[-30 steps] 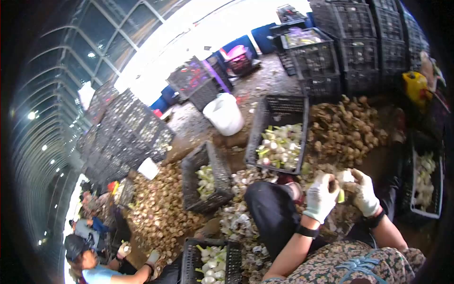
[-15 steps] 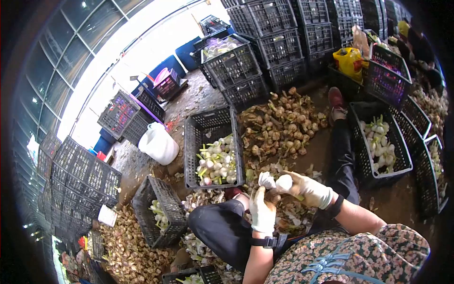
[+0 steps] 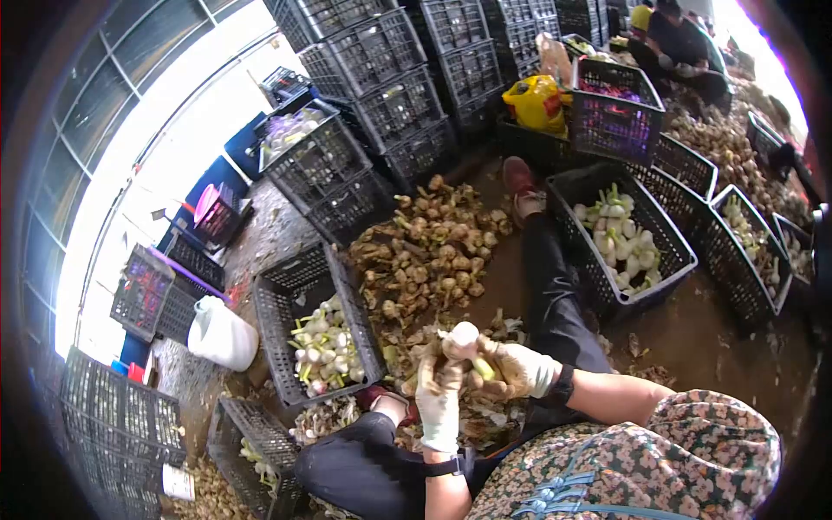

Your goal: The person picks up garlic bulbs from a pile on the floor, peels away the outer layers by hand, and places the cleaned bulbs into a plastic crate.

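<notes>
A peeled white garlic bulb (image 3: 464, 334) with a short green stem (image 3: 482, 368) is held between my two gloved hands. My left hand (image 3: 439, 387) is closed around the bulb's near left side, its glove soiled brown at the fingers. My right hand (image 3: 517, 369) grips from the right, by the stem; its fingertips are partly hidden. Below both hands lie loose garlic skins (image 3: 494, 416). Beyond them spreads a heap of unpeeled garlic bulbs (image 3: 433, 251). A black crate (image 3: 379, 368) with cleaned white bulbs (image 3: 328, 351) stands to the left.
Another black crate (image 3: 685, 267) of white garlic sits right of my outstretched leg (image 3: 555, 286). Tall crate stacks (image 3: 381, 61) rise behind the heap. A white bucket (image 3: 224, 336) stands at left, a yellow bag (image 3: 537, 104) at the back. Another person (image 3: 680, 43) sits far right.
The view has swung right, so the surroundings shift left. The bulb has passed from my right hand's fingertips to between both hands. The pale piece at my left fingertips no longer shows.
</notes>
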Demonstrator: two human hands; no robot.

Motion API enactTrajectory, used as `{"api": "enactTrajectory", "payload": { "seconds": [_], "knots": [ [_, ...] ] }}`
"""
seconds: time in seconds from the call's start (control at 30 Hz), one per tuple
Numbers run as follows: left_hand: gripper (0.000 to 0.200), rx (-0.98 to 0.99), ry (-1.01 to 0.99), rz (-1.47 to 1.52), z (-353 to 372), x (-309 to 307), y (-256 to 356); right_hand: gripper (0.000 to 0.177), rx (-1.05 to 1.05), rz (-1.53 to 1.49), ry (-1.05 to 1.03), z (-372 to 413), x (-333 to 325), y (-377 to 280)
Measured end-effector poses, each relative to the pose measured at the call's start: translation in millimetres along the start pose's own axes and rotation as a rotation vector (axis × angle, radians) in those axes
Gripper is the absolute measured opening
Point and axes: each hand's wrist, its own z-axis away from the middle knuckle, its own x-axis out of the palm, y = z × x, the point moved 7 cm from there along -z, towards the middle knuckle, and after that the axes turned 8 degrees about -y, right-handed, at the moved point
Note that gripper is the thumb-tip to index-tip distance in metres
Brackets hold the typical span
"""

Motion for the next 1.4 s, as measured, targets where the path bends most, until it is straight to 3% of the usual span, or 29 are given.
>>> {"api": "enactTrajectory", "payload": {
  "seconds": [0.03,0.1,0.17,0.2,0.23,0.3,0.33,0.43,0.5,0.57,0.6,0.63,0.7,0.73,0.77,0.83,0.9,0.93,0.97,1.0,1.03,1.07,1.1,1.17,1.2,1.3,1.33,1.37,1.4],
  "knots": [
    [0.055,-0.061,-0.013,-0.038,6.4,9.3,3.0,0.055,-0.082,0.075,0.191,1.3,-14.3,0.2],
    [0.054,0.042,0.090,-0.295,-2.9,10.0,8.5,0.053,-0.025,0.102,0.160,7.2,-8.6,-0.9],
    [0.044,-0.007,0.101,-0.043,-10.8,9.1,-5.9,0.043,0.134,0.594,0.365,19.9,-15.9,-9.7],
    [0.030,-0.022,0.106,-0.255,-13.7,3.6,-7.0,0.037,0.104,0.763,0.370,20.3,-0.4,-14.7],
    [0.030,-0.027,0.098,-0.256,-13.7,1.7,-10.2,0.037,0.097,0.757,0.376,22.7,-12.8,-12.7],
    [0.017,-0.130,0.082,-0.203,-13.8,3.1,-11.8,0.028,-0.098,1.124,0.180,19.9,-14.8,-20.2],
    [0.011,-0.163,0.066,-0.217,-17.4,4.7,-9.9,0.027,0.122,1.014,0.273,24.5,-30.2,-15.8],
    [0.010,-0.163,0.030,-0.385,-32.5,10.5,-20.9,0.027,0.256,0.951,0.237,38.8,-30.3,-18.7],
    [0.010,-0.232,0.052,-0.308,-39.4,10.1,-38.2,0.026,0.264,0.757,0.210,48.0,-31.8,-15.5],
    [0.011,-0.188,0.094,-0.024,-47.5,4.0,-60.4,0.027,0.045,0.406,0.211,51.5,-35.0,-19.6],
    [0.011,-0.394,0.202,0.137,-44.6,0.7,-77.8,0.027,0.034,0.409,0.226,54.1,-33.8,-26.2],
    [0.009,-0.398,0.250,0.201,-42.9,-4.1,-92.5,0.029,-0.027,0.374,0.203,54.1,-25.9,-34.2],
    [0.008,-0.459,0.293,0.015,-40.3,-20.8,-115.7,0.036,-0.151,0.313,0.152,56.0,-12.4,-52.6],
    [0.018,-0.471,0.266,0.012,-38.9,-33.0,-136.8,0.038,-0.238,0.367,0.339,68.4,-24.4,-68.2],
    [0.040,-0.471,0.249,0.034,-34.1,-41.5,-149.8,0.040,-0.314,0.338,0.389,81.7,-23.9,-90.2],
    [0.060,-0.467,0.252,-0.121,-28.5,-65.1,-181.8,0.043,-0.612,-0.358,0.319,122.3,-79.4,-123.5],
    [0.073,-0.507,0.267,-0.280,-31.0,-31.8,-117.7,0.038,-1.060,0.169,0.349,127.2,-37.1,-181.6],
    [0.075,-0.483,0.382,-0.154,-28.6,-46.9,-142.2,0.040,-1.028,0.155,0.255,120.6,-53.4,-194.0],
    [0.076,-0.596,0.331,-0.463,-34.8,-34.6,-117.9,0.043,-0.928,0.303,0.529,112.2,-83.1,-202.1],
    [0.075,-0.545,0.361,-0.409,-35.3,-36.7,-126.6,0.038,-0.736,0.618,0.849,96.4,-105.5,-206.6],
    [0.074,-0.493,0.395,-0.359,-34.6,-42.4,-135.4,0.034,-0.549,1.181,1.111,73.8,-109.8,-216.3],
    [0.073,-0.452,0.358,-0.405,-39.2,-44.0,-138.3,0.034,-0.356,1.259,1.235,50.0,-142.1,-220.6],
    [0.072,-0.412,0.328,-0.452,-41.6,-44.4,-137.6,0.040,-0.341,1.225,1.223,22.3,-184.9,-225.4],
    [0.069,-0.434,0.270,-0.458,-43.1,-40.6,-138.5,0.040,-0.108,1.572,1.194,-39.5,-190.3,-237.0],
    [0.069,-0.454,0.297,-0.396,-44.4,-38.1,-133.1,0.050,-0.103,1.683,1.246,-62.4,-232.8,-239.6],
    [0.070,-0.430,0.357,-0.152,-50.8,-32.4,-122.5,0.057,0.317,1.642,1.281,-108.4,-265.2,-232.4],
    [0.069,-0.516,0.371,-0.229,-54.5,-32.7,-110.2,0.058,0.380,1.643,1.296,-114.0,-272.4,-234.2],
    [0.068,-0.601,0.379,-0.302,-53.6,-35.1,-103.9,0.058,0.308,1.592,1.262,-113.7,-271.6,-234.9],
    [0.069,-0.535,0.419,-0.287,-49.4,-44.3,-110.6,0.058,0.162,1.501,1.252,-111.0,-304.9,-230.8]
  ]
}}
